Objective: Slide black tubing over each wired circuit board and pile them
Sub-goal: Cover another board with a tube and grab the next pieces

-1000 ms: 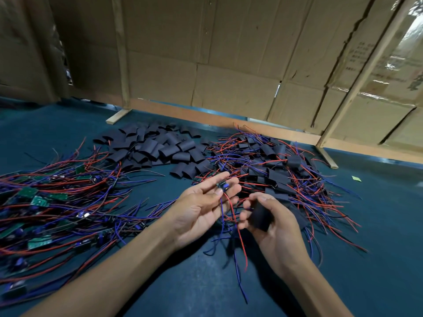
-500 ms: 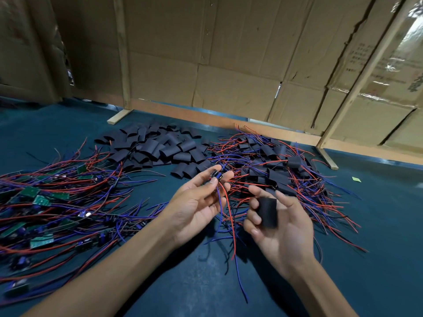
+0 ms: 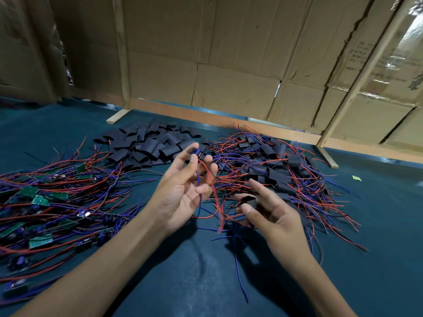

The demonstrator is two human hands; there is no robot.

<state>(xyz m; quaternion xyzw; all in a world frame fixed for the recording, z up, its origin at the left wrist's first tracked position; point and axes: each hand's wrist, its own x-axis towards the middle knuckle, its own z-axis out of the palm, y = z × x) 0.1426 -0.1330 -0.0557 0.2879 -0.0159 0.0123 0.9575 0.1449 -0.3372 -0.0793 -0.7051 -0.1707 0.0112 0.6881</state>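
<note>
A small circuit board (image 3: 199,153) is pinched at the fingertips of the left hand (image 3: 180,195), its red and blue wires (image 3: 214,202) hanging below. A black tube piece (image 3: 251,202) is held loosely in the right hand (image 3: 272,213), fingers partly curled, above the teal surface (image 3: 377,259)

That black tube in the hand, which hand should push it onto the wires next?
Probably the right hand. It already holds the black tube, just beside the red and blue wires hanging from the small board. The left hand is busy pinching that board up high.
</note>
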